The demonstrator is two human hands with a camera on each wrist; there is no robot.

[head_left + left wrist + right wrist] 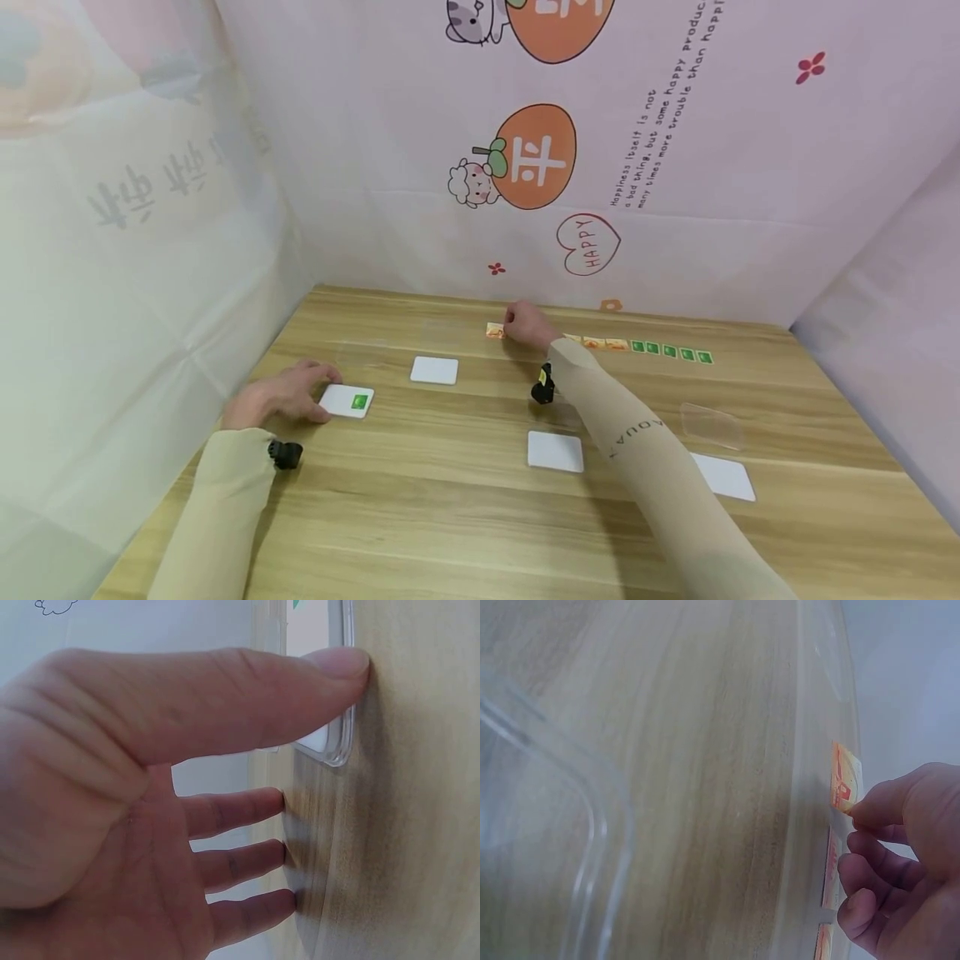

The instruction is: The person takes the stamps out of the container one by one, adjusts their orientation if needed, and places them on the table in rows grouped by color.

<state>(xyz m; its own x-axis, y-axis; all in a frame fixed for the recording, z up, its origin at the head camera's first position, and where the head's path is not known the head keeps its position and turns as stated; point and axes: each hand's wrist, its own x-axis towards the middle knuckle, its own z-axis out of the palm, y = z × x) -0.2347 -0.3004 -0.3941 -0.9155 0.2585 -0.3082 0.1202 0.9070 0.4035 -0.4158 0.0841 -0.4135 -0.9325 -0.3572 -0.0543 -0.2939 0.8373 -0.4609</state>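
Note:
My right hand (531, 325) is at the back of the table, pinching a small orange picture card (845, 778) between thumb and forefinger. The other fingers are curled, just above more orange cards (830, 868) lying in a row. On the left, my left hand (292, 392) holds the left end of a white rectangular tile (337, 400) in a clear case, with a small green card (360, 402) on it. In the left wrist view the thumb (322, 679) lies along the case's edge; three fingers reach down to the wood, and the forefinger is hidden.
Several small green cards (670, 351) continue the row rightward after orange ones (594, 342). Other white tiles lie at centre (434, 371), front (555, 451) and right (731, 478), partly under my right sleeve. Clear plastic covers (711, 425) lie nearby. Printed cloth (375, 167) walls the table.

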